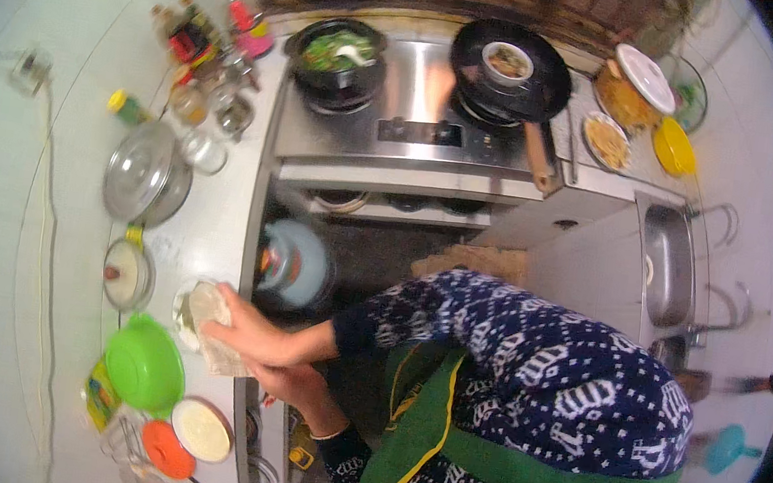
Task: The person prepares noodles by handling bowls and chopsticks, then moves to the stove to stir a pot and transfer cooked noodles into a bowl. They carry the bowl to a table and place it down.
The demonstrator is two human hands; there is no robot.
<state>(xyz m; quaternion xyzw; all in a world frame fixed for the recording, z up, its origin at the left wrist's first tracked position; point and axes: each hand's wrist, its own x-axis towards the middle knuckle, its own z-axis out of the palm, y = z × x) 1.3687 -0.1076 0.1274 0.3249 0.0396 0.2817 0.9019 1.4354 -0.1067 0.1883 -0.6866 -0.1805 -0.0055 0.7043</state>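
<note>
My right hand (256, 334) grips a beige cloth (222, 355) over the counter's edge at the left. Just under and behind it, my left hand (296, 384) has its fingers at the lower part of the cloth. The right hand partly covers those fingers, so their hold cannot be made out. Partly behind the cloth is a round white dish (184, 303), perhaps a bowl, on the counter. It shows mostly as a pale rim. Close by stand a green plastic basin (145, 364) and a lidded pot (127, 275).
On the gas stove (416, 86) sit a dark pot with greens (341, 51) and a black wok (479, 43) whose wooden handle (538, 155) juts forward. Bottles and jars (196, 51) crowd the left corner. A blue gas cylinder (296, 267) stands below. The sink (669, 269) is at right.
</note>
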